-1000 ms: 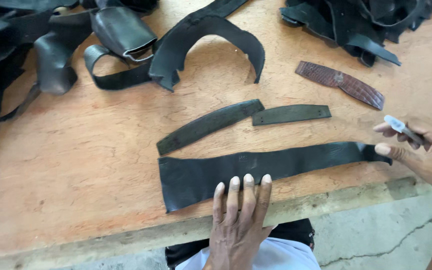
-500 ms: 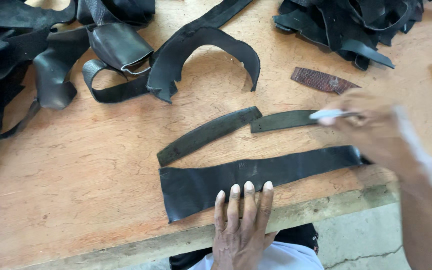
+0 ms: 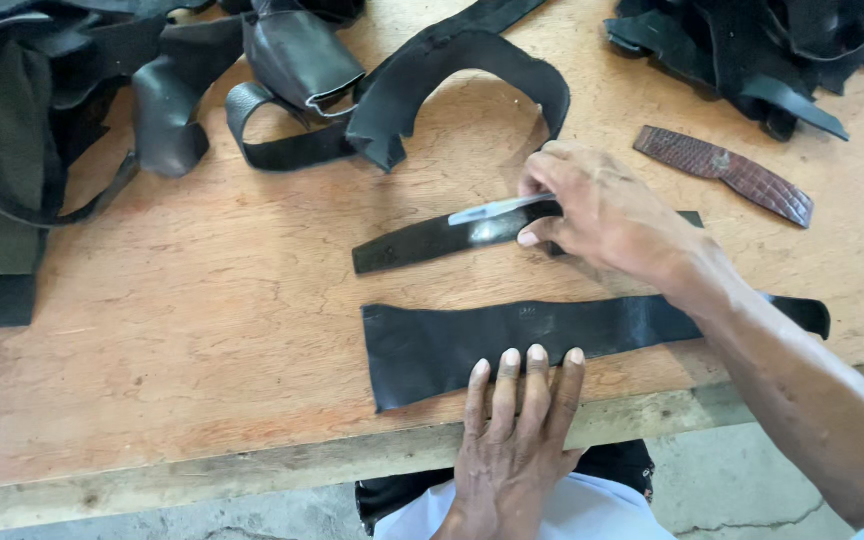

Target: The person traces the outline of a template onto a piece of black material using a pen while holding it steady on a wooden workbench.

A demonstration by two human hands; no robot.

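Observation:
A long black leather strip [image 3: 512,335] lies along the front edge of the wooden table [image 3: 202,330]. My left hand [image 3: 514,430] rests flat on its near edge, fingers spread slightly over the table's rim. My right hand [image 3: 602,215] holds a slim silver pen [image 3: 497,208] and rests on a narrower black leather strip [image 3: 432,240] that lies just behind the long one. The pen points left across that narrow strip. A second short strip is mostly hidden under my right hand.
Piles of black leather scraps [image 3: 42,130] fill the back left, with a curved black piece [image 3: 452,70] at the back middle. More scraps [image 3: 752,50] sit at the back right. A brown textured strap [image 3: 727,172] lies right of my hand.
My right hand has moved from the right end of the long strip leftward and back onto the narrow strip, still holding the pen. My left hand has stayed in place.

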